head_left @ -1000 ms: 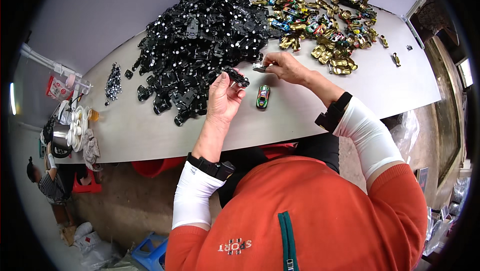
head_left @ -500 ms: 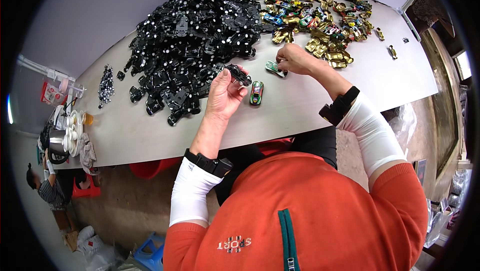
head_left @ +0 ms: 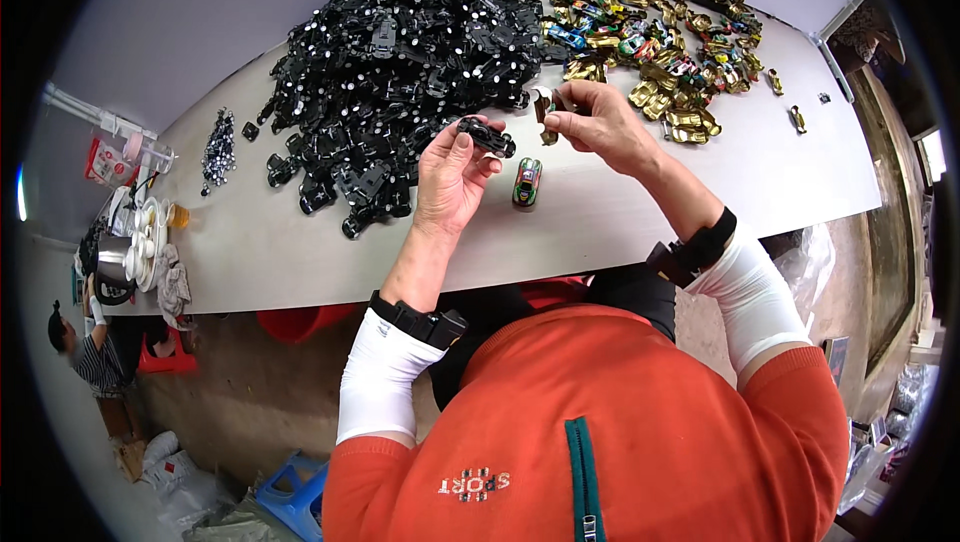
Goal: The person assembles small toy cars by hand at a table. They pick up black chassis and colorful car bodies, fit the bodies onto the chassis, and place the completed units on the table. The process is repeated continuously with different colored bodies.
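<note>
A black toy car chassis point(head_left: 488, 138) is pinched in the fingers of my left hand point(head_left: 447, 177), beside the edge of a big heap of black toy car chassis point(head_left: 385, 92). My right hand point(head_left: 605, 127) grips a toy car body shell point(head_left: 544, 114) by its side, lifted off the table and tipped on edge. The two pieces are close together but apart. On the table below them stands a green and red toy car point(head_left: 526, 182), touched by neither hand.
Gold and painted toy car shells point(head_left: 650, 52) lie heaped at the far right of the table point(head_left: 300, 267). Small silvery parts point(head_left: 219, 150) form a pile at left. A metal pot point(head_left: 114, 258) and white dishes point(head_left: 150, 242) stand beyond. Another person point(head_left: 95, 352) is at far left.
My right hand has raised the shell from the table, tipped it up and brought it nearer my left hand. The left hand still holds the chassis. The whole view has shifted slightly.
</note>
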The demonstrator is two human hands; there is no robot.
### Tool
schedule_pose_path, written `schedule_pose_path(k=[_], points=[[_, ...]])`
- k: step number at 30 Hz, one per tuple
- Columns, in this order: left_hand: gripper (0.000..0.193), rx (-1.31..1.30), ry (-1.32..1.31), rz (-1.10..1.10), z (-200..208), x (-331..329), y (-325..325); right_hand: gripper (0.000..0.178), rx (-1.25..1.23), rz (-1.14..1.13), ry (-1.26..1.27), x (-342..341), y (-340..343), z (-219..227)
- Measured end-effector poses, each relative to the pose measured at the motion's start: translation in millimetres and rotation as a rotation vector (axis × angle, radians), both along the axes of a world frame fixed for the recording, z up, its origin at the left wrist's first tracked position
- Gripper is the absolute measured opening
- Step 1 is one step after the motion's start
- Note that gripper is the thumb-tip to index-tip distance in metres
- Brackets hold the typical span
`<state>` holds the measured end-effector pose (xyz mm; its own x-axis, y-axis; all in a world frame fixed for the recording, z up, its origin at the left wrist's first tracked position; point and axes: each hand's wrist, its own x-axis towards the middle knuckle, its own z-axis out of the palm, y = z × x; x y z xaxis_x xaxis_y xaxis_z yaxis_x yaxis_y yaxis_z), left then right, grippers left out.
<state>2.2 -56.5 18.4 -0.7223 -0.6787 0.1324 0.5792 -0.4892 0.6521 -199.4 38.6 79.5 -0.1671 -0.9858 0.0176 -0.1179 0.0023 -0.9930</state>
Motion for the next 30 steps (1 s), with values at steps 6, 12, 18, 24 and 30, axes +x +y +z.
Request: schedule_pose_path(k=[6,12,18,24,30], points=[[0.028,-0.114,-0.015,0.028,12,-5,5,0.02,-0.124,-0.029,0.074,26,3,3],[0.028,-0.154,-0.018,0.029,16,-8,10,0.02,-0.171,-0.087,0.247,28,3,-2],[0.029,-0.173,-0.046,0.051,24,-14,18,0.027,-0.291,-0.148,0.375,33,7,-2],[0.037,-0.249,-0.054,0.098,21,-14,21,0.039,-0.298,-0.065,0.29,45,12,13],[0.032,-0.317,-0.018,0.175,26,-14,23,0.042,-0.51,-0.022,0.625,45,8,23]])
